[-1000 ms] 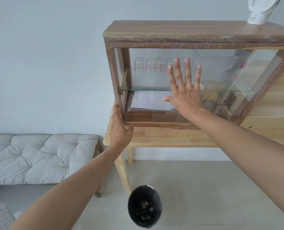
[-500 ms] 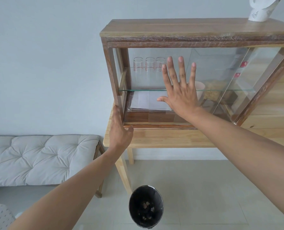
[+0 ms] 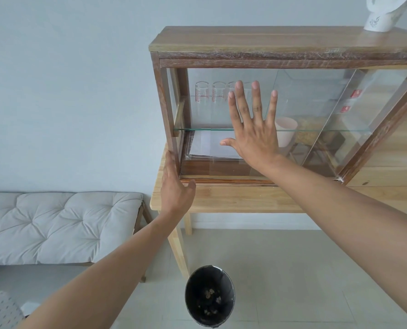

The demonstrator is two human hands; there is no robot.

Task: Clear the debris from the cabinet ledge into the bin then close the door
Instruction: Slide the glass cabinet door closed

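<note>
**Sliding the glass door shut**

Head view: the right hand (image 3: 252, 129) lies flat on the glass door (image 3: 221, 110) of the cabinet (image 3: 269, 41) at centre frame, fingers (image 3: 241, 100) spread apart and gripping nothing. The left hand (image 3: 175, 184) braces the cabinet's lower left corner post, fingers together along the wood, thumb out against the ledge (image 3: 226, 180). The ledge runs along the cabinet's bottom front edge and looks clean of debris; the bin (image 3: 209, 295) stands on the floor at the bottom centre with brown crumbs inside. So the clearing seems finished — the door is what remains.

To do this step well, I would keep the palm pressed evenly on the pane and push sideways toward the left post, not inward, so the glass rides its track without tilting. The left hand should steady the frame on the tabletop (image 3: 233, 198) — and pull its thumb clear of the track before the pane arrives. Whether the door's left edge already meets the post I cannot tell through the reflections.
</note>
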